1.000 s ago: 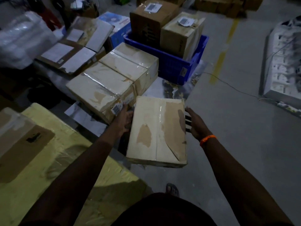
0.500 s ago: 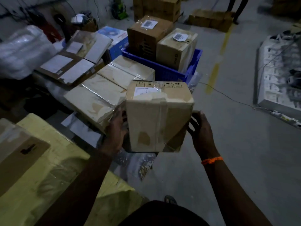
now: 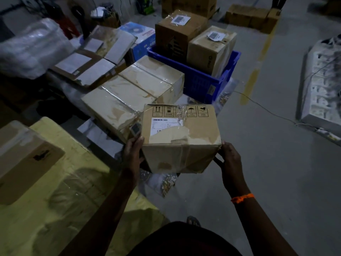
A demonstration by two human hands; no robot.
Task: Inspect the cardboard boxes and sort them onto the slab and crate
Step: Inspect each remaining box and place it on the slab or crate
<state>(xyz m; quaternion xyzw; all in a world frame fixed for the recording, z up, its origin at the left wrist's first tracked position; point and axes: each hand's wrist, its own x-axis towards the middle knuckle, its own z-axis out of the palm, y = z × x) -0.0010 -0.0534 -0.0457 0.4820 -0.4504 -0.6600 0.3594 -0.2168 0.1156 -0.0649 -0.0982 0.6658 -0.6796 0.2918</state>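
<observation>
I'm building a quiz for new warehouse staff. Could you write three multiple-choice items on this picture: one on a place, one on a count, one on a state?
1. Where is the blue crate?
A) on a wall shelf
B) beyond the held box, right of the taped row
C) behind the person

2. How many boxes stand in the crate?
A) one
B) two
C) four

3. How is the held box supported?
A) the left hand and the right hand grip its opposite sides
B) one hand alone carries it
C) it lies on the floor

Answers:
1. B, the crate shows past the held box, beside the row's far end.
2. B, a darker box and a paler box stand in it.
3. A, a hand shows at each side.
</observation>
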